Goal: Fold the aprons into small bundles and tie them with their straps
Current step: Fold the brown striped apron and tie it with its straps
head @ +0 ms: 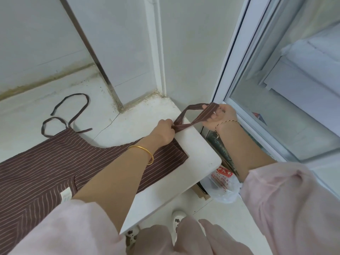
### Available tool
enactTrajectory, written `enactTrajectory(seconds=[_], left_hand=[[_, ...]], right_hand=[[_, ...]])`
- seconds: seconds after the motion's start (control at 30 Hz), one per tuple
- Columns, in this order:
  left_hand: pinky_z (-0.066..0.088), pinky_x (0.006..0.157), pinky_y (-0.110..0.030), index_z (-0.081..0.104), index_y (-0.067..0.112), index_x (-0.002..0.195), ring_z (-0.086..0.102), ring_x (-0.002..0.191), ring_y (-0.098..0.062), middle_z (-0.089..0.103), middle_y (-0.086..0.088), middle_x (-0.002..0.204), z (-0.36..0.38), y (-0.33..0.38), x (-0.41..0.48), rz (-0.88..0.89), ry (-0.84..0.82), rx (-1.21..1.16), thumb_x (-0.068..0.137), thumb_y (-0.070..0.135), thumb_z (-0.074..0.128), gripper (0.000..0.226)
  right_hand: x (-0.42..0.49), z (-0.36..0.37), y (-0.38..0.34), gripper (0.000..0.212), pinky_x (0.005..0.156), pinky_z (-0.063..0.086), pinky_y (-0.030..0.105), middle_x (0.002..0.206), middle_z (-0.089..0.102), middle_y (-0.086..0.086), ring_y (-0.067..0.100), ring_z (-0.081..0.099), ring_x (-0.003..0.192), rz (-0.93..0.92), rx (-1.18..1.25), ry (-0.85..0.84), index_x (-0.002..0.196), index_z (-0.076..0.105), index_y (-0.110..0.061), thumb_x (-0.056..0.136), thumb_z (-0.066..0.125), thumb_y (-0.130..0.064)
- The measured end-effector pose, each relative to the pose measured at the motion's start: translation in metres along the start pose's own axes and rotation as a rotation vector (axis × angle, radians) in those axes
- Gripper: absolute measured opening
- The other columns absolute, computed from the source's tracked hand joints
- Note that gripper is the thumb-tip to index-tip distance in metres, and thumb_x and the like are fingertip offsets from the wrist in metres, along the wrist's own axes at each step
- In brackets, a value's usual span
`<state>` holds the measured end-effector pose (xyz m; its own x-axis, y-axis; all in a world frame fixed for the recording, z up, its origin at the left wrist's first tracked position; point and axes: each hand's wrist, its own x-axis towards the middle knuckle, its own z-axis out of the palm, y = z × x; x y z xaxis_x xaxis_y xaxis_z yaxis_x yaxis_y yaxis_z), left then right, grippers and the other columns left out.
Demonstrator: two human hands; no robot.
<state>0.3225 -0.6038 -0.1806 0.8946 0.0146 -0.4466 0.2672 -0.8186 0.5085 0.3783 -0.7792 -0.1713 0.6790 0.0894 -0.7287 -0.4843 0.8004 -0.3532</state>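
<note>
Both hands hold the apron's neck loop. The left hand pinches it at its base, where the two bands come together at the top of the bib. The right hand has its fingers curled round the far end and draws the loop out flat and taut between the two grips.

From those grips the apron lies down and to the left, spread flat on the white counter. Its long axis runs from the bib, near the counter's right corner, back toward the lower left, where the skirt passes out of view. The stretched loop carries that line on to the right, so the right hand is out past the counter's edge, near the window frame. The left hand is the nearer to the cloth, resting at the bib's top edge.

By my reading, the folding has not begun, and any fold of the loop would come back leftward onto the bib.

The cloth is brown with thin pale stripes, a pocket and a small label showing. The waist straps lie loose in curls on the counter, beyond the apron's far side and well apart from both hands.
</note>
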Motion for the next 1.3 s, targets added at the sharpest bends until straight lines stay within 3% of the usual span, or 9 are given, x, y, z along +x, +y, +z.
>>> enactTrajectory(seconds=[0.2, 0.33, 0.47, 0.8, 0.9, 1.0, 1.07, 1.17, 1.3], left_hand=[[0.041, 0.098, -0.042, 0.042, 0.005, 0.129, 0.047, 0.112, -0.037, 0.034, -0.017, 0.129, 0.007, 0.009, 0.004, -0.035, -0.047, 0.218, 0.099, 0.02, 0.035, 0.034], [0.039, 0.1, -0.042, 0.04, 0.004, 0.13, 0.046, 0.114, -0.037, 0.031, -0.017, 0.13, 0.01, 0.012, 0.005, -0.051, -0.078, 0.286, 0.1, 0.022, 0.035, 0.035], [0.037, 0.103, -0.043, 0.041, 0.003, 0.13, 0.046, 0.114, -0.035, 0.029, -0.017, 0.131, 0.01, 0.011, 0.007, -0.067, -0.108, 0.336, 0.102, 0.025, 0.032, 0.037], [0.042, 0.092, -0.039, 0.045, 0.002, 0.124, 0.049, 0.111, -0.036, 0.04, -0.019, 0.128, 0.003, 0.008, 0.014, -0.076, -0.044, 0.249, 0.1, 0.012, 0.031, 0.029], [0.043, 0.089, -0.04, 0.051, 0.006, 0.11, 0.051, 0.108, -0.034, 0.053, -0.016, 0.116, -0.002, 0.011, 0.013, 0.026, 0.155, 0.143, 0.1, 0.017, 0.037, 0.021], [0.036, 0.094, -0.038, 0.054, 0.014, 0.121, 0.042, 0.117, -0.029, 0.049, -0.009, 0.125, -0.004, 0.013, 0.006, 0.134, 0.499, 0.146, 0.097, 0.018, 0.045, 0.026], [0.038, 0.087, -0.033, 0.054, 0.012, 0.12, 0.046, 0.111, -0.027, 0.048, -0.009, 0.125, -0.007, 0.008, 0.0, 0.186, 0.567, 0.125, 0.096, 0.015, 0.046, 0.026], [0.045, 0.068, -0.033, 0.053, 0.01, 0.108, 0.056, 0.083, -0.026, 0.058, -0.009, 0.106, -0.009, -0.006, -0.009, 0.116, 0.443, 0.035, 0.097, 0.02, 0.043, 0.018], [0.052, 0.076, -0.037, 0.048, 0.013, 0.109, 0.058, 0.084, -0.024, 0.06, -0.007, 0.099, -0.001, -0.023, -0.021, -0.031, 0.093, -0.029, 0.092, 0.031, 0.056, 0.026]], right_hand=[[-0.005, 0.0, -0.003, 0.006, 0.038, 0.047, 0.02, 0.084, 0.068, 0.01, 0.008, 0.052, 0.033, -0.087, -0.475, 0.073, 0.086, 0.052, -0.005, 0.09, 0.056, 0.0], [0.002, -0.001, -0.011, 0.012, 0.073, 0.056, 0.039, 0.091, 0.057, 0.006, 0.024, 0.064, 0.08, -0.687, -1.484, 0.303, 0.093, 0.055, -0.012, 0.093, 0.046, -0.003], [0.003, 0.006, -0.024, 0.027, 0.07, 0.051, 0.036, 0.102, 0.062, 0.013, 0.03, 0.062, 0.086, -0.779, -1.783, 0.352, 0.109, 0.055, -0.009, 0.089, 0.045, 0.005], [-0.001, 0.032, -0.054, 0.018, 0.051, 0.052, 0.029, 0.086, 0.06, 0.015, 0.021, 0.058, 0.051, -0.58, -1.046, 0.309, 0.083, 0.049, -0.006, 0.094, 0.036, -0.011], [-0.004, 0.037, -0.05, 0.033, 0.076, 0.058, 0.037, 0.101, 0.057, 0.012, 0.023, 0.066, 0.077, -0.527, -0.662, 0.094, 0.118, 0.049, -0.003, 0.088, 0.053, -0.014], [0.011, 0.022, -0.035, 0.075, 0.091, 0.051, 0.045, 0.114, 0.049, 0.007, 0.023, 0.054, 0.097, -0.559, -0.755, 0.2, 0.142, 0.028, -0.011, 0.075, 0.06, -0.022], [0.024, 0.009, -0.016, 0.051, 0.078, 0.05, 0.043, 0.109, 0.043, 0.006, 0.024, 0.05, 0.097, -0.487, -0.896, 0.272, 0.121, 0.044, -0.009, 0.073, 0.057, -0.019], [0.035, -0.007, 0.015, 0.02, 0.077, 0.041, 0.033, 0.101, 0.054, 0.011, 0.024, 0.049, 0.094, -0.305, -1.201, 0.294, 0.108, 0.05, -0.011, 0.089, 0.047, -0.014], [0.051, -0.003, 0.046, 0.04, 0.093, 0.037, 0.03, 0.138, 0.045, 0.011, 0.024, 0.047, 0.116, -0.157, -1.366, 0.135, 0.138, 0.042, -0.003, 0.103, 0.029, -0.017]])
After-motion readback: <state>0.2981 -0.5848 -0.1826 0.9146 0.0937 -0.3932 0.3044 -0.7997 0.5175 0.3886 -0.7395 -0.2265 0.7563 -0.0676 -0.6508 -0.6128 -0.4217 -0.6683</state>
